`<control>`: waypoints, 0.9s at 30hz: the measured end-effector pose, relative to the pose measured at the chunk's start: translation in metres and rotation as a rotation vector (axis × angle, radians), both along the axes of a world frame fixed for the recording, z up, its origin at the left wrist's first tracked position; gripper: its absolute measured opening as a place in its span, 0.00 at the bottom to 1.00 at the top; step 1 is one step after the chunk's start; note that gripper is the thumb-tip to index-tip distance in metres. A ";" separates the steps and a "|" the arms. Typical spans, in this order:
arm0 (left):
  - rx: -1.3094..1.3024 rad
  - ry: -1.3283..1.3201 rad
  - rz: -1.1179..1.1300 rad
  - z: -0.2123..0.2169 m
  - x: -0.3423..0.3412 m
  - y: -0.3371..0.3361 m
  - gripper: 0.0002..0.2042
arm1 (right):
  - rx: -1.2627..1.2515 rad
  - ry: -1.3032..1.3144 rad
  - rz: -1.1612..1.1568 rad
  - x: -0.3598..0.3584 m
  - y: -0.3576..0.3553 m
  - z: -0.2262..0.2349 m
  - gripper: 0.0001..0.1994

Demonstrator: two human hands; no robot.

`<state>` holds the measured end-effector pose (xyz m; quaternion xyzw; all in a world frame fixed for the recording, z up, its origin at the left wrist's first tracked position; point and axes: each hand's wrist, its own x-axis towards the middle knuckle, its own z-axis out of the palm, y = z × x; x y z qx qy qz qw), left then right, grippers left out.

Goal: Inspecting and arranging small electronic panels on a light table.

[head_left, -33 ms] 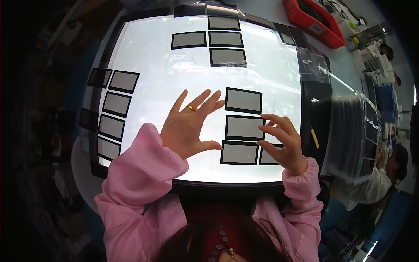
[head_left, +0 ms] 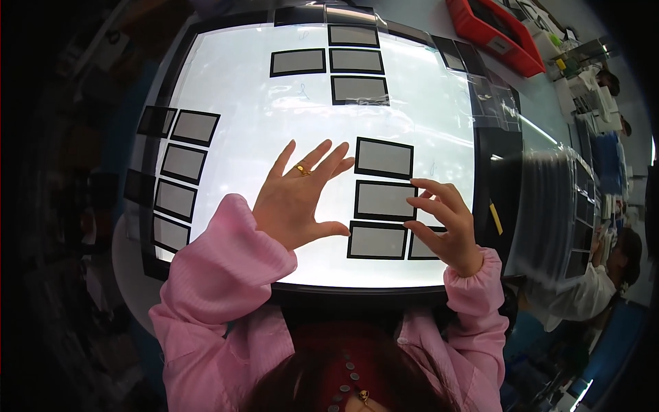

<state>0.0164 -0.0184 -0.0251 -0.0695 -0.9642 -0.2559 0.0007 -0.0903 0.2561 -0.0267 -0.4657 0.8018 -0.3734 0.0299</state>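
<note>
Barely budging since the earlier frame. Head view: hovering left hand, fingers fanned wide, holding nothing, beside black-framed grey rectangular panels stacked on glowing white light table; right hand half-curled, fingertips pinning the middle panel, probably aligning it.

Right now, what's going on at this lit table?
A person in pink sleeves leans over a glowing light table strewn with grey, black-framed rectangular panels. The left hand is spread flat, fingers reaching the edges of a stack of three panels. The right hand rests fingertips on the middle panel from the other side. More panels lie in a column at the left and a cluster at the top.
</note>
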 end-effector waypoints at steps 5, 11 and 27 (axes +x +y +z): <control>-0.023 -0.007 0.000 0.000 0.000 0.000 0.58 | 0.025 0.018 -0.009 0.000 -0.002 -0.002 0.22; -0.048 -0.009 0.002 -0.002 0.000 0.001 0.57 | 0.033 0.033 -0.011 0.000 -0.003 -0.004 0.22; -0.031 0.016 -0.011 -0.002 -0.001 0.000 0.49 | 0.033 0.080 0.003 -0.002 -0.005 -0.004 0.21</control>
